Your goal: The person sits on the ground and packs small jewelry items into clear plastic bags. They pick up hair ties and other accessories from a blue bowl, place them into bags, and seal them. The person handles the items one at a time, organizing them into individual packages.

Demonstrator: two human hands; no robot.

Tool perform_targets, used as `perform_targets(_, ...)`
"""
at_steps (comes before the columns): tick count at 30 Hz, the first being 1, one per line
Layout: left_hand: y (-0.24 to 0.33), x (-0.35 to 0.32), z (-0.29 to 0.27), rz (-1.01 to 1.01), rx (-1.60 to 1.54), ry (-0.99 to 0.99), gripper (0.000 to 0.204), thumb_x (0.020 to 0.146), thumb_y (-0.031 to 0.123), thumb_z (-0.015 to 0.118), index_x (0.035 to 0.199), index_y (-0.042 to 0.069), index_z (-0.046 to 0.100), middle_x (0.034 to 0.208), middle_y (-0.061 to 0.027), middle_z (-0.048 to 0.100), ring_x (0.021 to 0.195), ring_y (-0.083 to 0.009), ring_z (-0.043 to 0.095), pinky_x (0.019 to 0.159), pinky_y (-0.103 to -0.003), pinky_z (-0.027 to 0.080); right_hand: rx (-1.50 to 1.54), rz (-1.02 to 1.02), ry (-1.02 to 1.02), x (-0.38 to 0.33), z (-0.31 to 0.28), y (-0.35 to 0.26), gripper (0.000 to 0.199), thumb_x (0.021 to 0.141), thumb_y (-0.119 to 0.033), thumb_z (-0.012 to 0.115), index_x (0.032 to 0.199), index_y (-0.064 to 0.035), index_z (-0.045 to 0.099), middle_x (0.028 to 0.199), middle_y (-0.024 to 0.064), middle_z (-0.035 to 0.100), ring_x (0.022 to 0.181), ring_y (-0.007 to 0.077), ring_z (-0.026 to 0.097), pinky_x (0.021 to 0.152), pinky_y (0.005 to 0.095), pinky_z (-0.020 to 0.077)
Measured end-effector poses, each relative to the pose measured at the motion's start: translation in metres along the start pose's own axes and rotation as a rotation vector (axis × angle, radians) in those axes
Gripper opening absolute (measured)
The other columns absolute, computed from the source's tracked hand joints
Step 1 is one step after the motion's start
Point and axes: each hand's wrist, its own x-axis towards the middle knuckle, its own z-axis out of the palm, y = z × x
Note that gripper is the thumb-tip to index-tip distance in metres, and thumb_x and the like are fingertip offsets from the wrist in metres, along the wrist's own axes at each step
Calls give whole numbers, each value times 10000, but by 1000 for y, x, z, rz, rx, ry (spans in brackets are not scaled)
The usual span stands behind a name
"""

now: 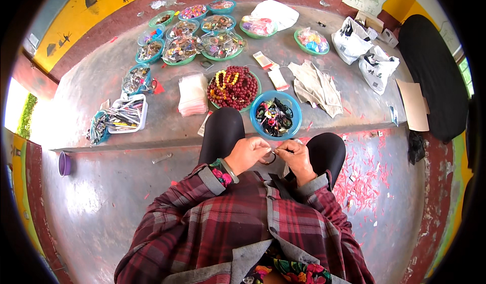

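Plaid sleeves (202, 218) frame both hands, left (246, 154) and right (298, 157), pinched together on a small ring (271, 158), mostly hidden.

A grey concrete floor (91, 203) steps up to a raised platform (101, 86); the far wall (76, 11) is yellow, with daylight entering at left.

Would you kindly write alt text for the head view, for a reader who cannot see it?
A seated person's left hand and right hand pinch a small dark ring together over their knees. Ahead sit a blue bowl of dark hair ties, a bowl of red beads and more bowls.
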Motion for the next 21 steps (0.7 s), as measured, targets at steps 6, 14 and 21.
perform_targets(6, 1, 1, -4, -75, -31, -16, 186, 863, 146, 612, 891, -37, 629, 787, -66, 647, 666, -103, 614, 559, -245, 535, 104, 31, -16, -2, -1, -1, 95, 787, -62, 679, 737, 10, 641, 689, 8, 575, 647, 67, 510, 586, 226, 412)
perform_targets(14, 4, 3, -10, -79, -99, -21, 190, 862, 157, 605, 842, -29, 632, 727, -36, 619, 546, -93, 570, 489, -234, 489, 179, 86, -27, -3, -1, 0, 143, 860, -129, 590, 812, 0, 626, 701, -11, 568, 669, 59, 491, 613, 219, 398)
perform_targets(21, 4, 2, -9, -177, -294, -47, 168, 895, 153, 568, 910, -6, 618, 819, -54, 651, 671, -77, 591, 546, -198, 486, 266, 119, -33, -2, -3, -4, 209, 891, -197, 565, 848, -2, 629, 721, 1, 571, 677, 69, 496, 631, 225, 412)
